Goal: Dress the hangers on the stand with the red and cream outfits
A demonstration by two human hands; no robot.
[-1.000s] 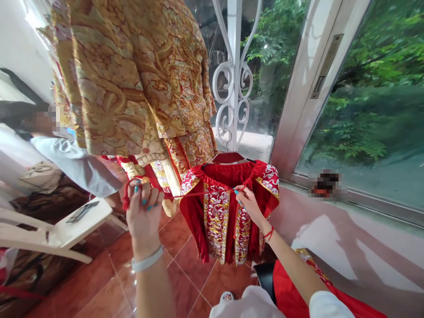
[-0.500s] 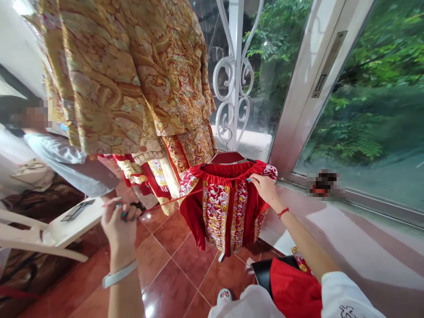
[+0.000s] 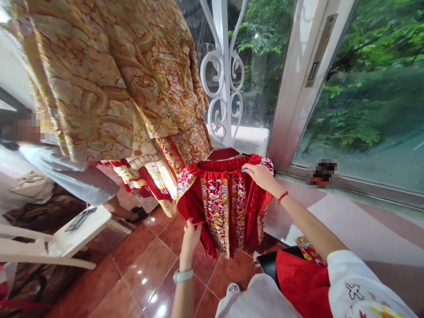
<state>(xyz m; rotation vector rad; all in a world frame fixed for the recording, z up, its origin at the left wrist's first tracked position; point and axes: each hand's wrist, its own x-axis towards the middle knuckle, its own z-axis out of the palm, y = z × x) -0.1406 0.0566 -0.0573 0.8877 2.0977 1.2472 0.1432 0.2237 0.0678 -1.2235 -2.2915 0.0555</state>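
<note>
A small red skirt [image 3: 228,207] with gold and silver embroidered panels hangs on a red hanger [image 3: 222,153] hooked to a white scrolled window grille [image 3: 222,79]. My right hand [image 3: 261,176] grips the skirt's red waistband near the top right. My left hand [image 3: 191,232] pinches the lower left edge of the skirt, where a thin red cord [image 3: 212,212] loops down from the waistband. A large gold brocade garment [image 3: 109,79] hangs just left of the skirt.
Another person in a grey sleeve [image 3: 66,176] stands at the left behind a white plastic chair [image 3: 66,238] with a dark flat object on it. Red fabric [image 3: 301,282] lies on a black seat at lower right. Red tiled floor [image 3: 139,274] below; glass window [image 3: 364,97] right.
My left hand, earlier pulling the red cord out to the left, has come in to the skirt's lower left edge. My right hand moved from the skirt's front up to the waistband.
</note>
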